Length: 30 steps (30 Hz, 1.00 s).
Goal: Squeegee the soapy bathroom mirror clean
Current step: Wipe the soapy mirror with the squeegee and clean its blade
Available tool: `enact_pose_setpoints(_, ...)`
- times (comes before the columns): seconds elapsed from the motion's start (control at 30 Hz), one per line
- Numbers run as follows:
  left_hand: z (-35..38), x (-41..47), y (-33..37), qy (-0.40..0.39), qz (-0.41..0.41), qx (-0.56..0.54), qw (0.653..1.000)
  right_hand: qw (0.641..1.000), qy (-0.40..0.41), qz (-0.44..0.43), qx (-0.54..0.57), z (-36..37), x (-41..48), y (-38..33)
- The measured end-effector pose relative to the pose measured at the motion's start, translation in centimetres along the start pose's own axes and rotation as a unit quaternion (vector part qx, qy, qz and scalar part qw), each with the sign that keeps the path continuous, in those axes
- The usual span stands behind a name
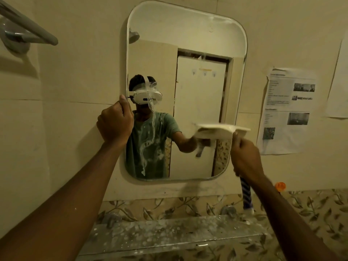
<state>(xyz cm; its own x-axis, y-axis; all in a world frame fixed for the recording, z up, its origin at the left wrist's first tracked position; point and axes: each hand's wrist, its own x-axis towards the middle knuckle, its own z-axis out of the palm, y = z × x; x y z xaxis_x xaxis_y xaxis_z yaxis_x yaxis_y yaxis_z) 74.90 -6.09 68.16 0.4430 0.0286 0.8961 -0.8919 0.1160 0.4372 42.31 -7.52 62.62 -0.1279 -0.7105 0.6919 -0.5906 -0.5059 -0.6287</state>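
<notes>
Squeegee (222,131) in right hand (246,157) meets mirror (197,44); left hand (115,123) grips mirror's edge.

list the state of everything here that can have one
mirror, mostly clear, soap streaks running down left of centre
squeegee, blade level against mirror's right side
left hand, gripping mirror's left edge
right hand, gripping squeegee handle
shelf, spattered with white flecks
paper sheet, stuck up right of mirror
</notes>
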Motion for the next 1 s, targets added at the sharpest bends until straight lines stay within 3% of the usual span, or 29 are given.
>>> enact_pose_setpoints(0.17, 0.0, -0.1, -0.1, -0.011, -0.002, 0.005, 1.000, 0.999, 0.028, -0.018, 0.004, -0.7, 3.3, -1.8)
enact_pose_setpoints(0.53, -0.1, -0.7, -0.4, -0.015, -0.014, 0.012, 1.000, 0.999, 0.020, 0.042, -0.016, 4.9, -7.0, 4.6)
enact_pose_setpoints(0.67, -0.3, -0.9, -0.3, -0.018, -0.015, 0.009, 1.000, 0.998, -0.002, 0.057, 0.012, 3.3, -5.2, 3.0)
enact_pose_setpoints(0.83, -0.2, -1.1, -0.6, -0.023, -0.020, 0.017, 0.999, 0.999, 0.030, 0.006, 0.027, 1.2, -0.4, -0.1)
enact_pose_setpoints(1.0, -0.1, -1.4, -1.0, -0.036, -0.024, 0.007, 0.999, 0.999, 0.037, 0.030, 0.000, 3.7, -3.9, 2.4)
